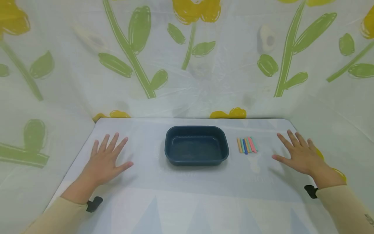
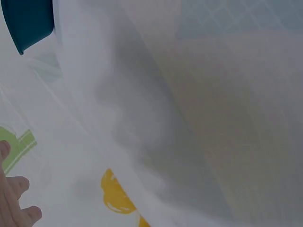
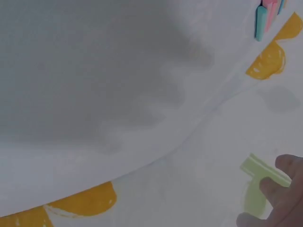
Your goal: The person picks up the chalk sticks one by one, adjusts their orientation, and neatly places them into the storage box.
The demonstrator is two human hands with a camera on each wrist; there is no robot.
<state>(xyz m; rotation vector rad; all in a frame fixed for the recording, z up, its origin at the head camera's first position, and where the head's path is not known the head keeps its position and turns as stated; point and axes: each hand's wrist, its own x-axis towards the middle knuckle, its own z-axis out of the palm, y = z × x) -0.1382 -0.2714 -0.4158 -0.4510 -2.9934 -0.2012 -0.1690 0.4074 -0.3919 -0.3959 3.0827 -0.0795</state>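
Note:
A dark blue rectangular tray with rounded corners [image 1: 197,162] sits at the middle of the white table, nothing inside it. To its right lies a row of several coloured chalk-like sticks [image 1: 247,145], in orange, teal, blue and pink. My left hand [image 1: 103,162] is spread over the table's left side, apart from the tray, and holds nothing. Over the right side, my right hand [image 1: 302,156] is spread too, holding nothing, nearest to the sticks. In the left wrist view a corner of the tray [image 2: 31,23] shows; in the right wrist view, the ends of some sticks [image 3: 261,22].
The white table [image 1: 187,182] carries pale blue triangle prints near its front. Behind it and at both sides hangs a white curtain [image 1: 228,81] printed with yellow flowers and green leaves. A black band [image 1: 94,204] is at the left wrist, another [image 1: 311,191] at the right.

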